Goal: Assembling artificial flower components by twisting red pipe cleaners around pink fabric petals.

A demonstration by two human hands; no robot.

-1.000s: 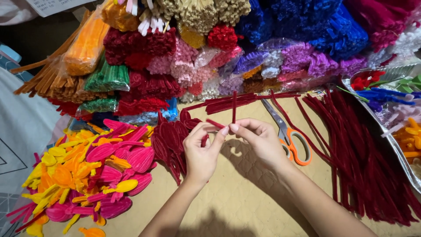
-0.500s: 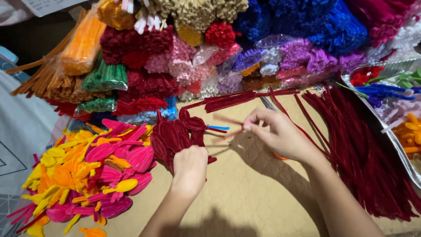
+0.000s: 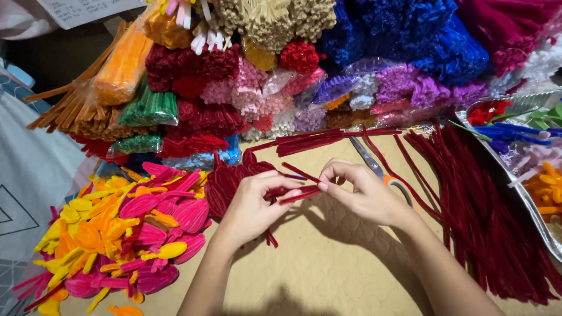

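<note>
We have both hands together again at the middle of the tan quilted surface point(image 3: 328, 275). Half a second ago our left hand point(image 3: 252, 208) lay flat on the heap of dark red folded loops point(image 3: 225, 181) while the right reached away toward the scissors; now the left has lifted and come back to meet the right hand point(image 3: 366, 196). Between them runs a short dark red pipe cleaner point(image 3: 298, 195), and the fingers of both hands are closed on it, the left pinching its near end, the right pinching the other end between thumb and forefinger. That reads to us as one more stem picked up and being shaped, like the loops already piled up.

Just left of our left arm lies a spread of pink, yellow and orange petals point(image 3: 117, 228). Past the right hand the scissors point(image 3: 374, 167) lie partly hidden. To the right, long dark red stems point(image 3: 480, 205) fan out beside a metal tray point(image 3: 530, 210). Farthest away, bundles of many colours point(image 3: 304, 64) are stacked.
</note>
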